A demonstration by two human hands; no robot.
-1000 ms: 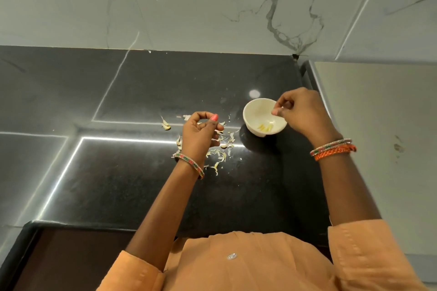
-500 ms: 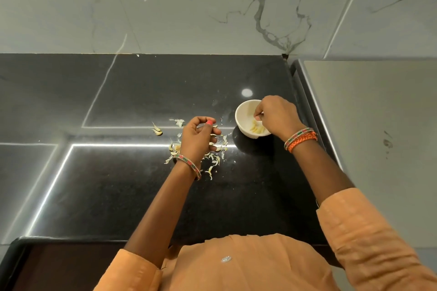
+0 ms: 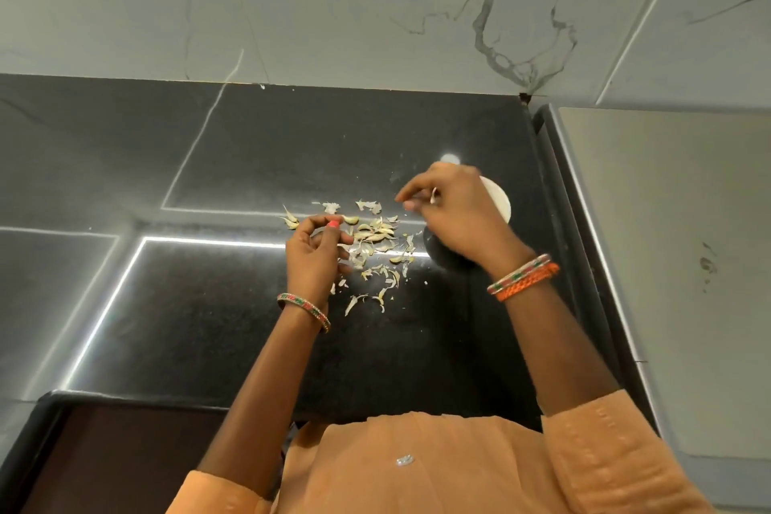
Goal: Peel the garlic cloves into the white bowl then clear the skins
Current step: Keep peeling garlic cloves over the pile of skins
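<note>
My left hand point(image 3: 315, 259) hovers over the left side of a scatter of garlic skins point(image 3: 377, 246) on the black counter. Its fingers are curled, and thumb and forefinger pinch a pale garlic clove point(image 3: 351, 219) at the pile's far edge. My right hand point(image 3: 454, 217) reaches left above the skins with loosely bent fingers and nothing plainly in its grip. It covers most of the white bowl point(image 3: 498, 198), whose right rim shows behind the hand. The bowl's contents are hidden.
The black granite counter point(image 3: 208, 325) ends at a marble wall point(image 3: 375, 12) behind and a raised black edge point(image 3: 555, 188) on the right. A pale surface point(image 3: 667, 263) lies beyond that edge. One stray skin point(image 3: 290, 219) lies left of the pile.
My right hand has come out of the bowl and moved left over the skins. My left hand has shifted slightly toward the pile's far left edge.
</note>
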